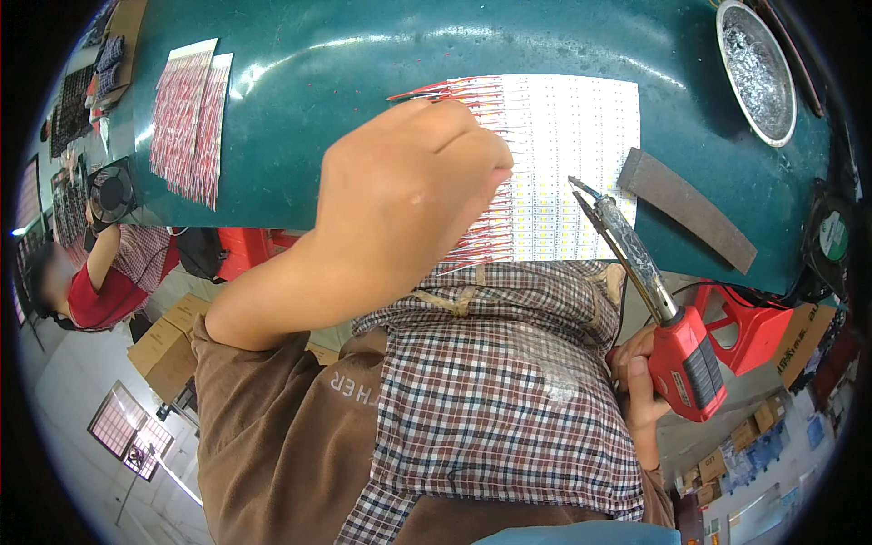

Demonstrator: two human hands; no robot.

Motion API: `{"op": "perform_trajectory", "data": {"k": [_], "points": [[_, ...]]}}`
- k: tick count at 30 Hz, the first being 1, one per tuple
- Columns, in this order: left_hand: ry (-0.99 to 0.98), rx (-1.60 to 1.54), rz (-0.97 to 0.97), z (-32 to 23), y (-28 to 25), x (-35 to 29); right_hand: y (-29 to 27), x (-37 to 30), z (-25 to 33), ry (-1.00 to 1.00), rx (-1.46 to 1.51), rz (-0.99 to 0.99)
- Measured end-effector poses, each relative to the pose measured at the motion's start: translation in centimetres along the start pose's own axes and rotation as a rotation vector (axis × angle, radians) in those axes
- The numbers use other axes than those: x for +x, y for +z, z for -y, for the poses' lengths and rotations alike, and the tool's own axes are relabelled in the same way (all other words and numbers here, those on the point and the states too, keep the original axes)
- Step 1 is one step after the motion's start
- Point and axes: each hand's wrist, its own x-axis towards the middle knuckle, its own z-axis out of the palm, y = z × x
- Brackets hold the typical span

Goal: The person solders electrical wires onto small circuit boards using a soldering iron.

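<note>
A white LED circuit board [581, 118] lies on the green table, with rows of small yellowish chips and red and white wires [481, 236] along its left part. My left hand [418, 173] is closed in a pinch over the wired part of the board. What its fingertips hold is hidden behind the hand. Low at the right, my right hand [640, 372] grips the red handle of a soldering gun [688, 363]. The gun's long metal barrel slants up and left, its tip over the right part of the board.
Wired boards [186, 118] lie at the table's far left. A grey-brown bar [690, 209] rests against the board's right edge, with a metal bowl [758, 73] beyond. Small fans [111, 193] stand at both sides. Another person [104, 277] sits at left; a red stool [749, 331] stands at right.
</note>
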Motion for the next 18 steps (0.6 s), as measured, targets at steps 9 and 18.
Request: {"op": "perform_trajectory", "data": {"k": [9, 18], "points": [[0.012, -0.037, -0.086, -0.6, 2.6, -0.9, -1.3, -1.1, 0.6, 0.189, -0.102, 0.057], [0.032, -0.033, -0.128, -0.5, 3.2, -0.6, -1.1, -0.7, 0.4, 0.083, -0.189, 0.048]]}}
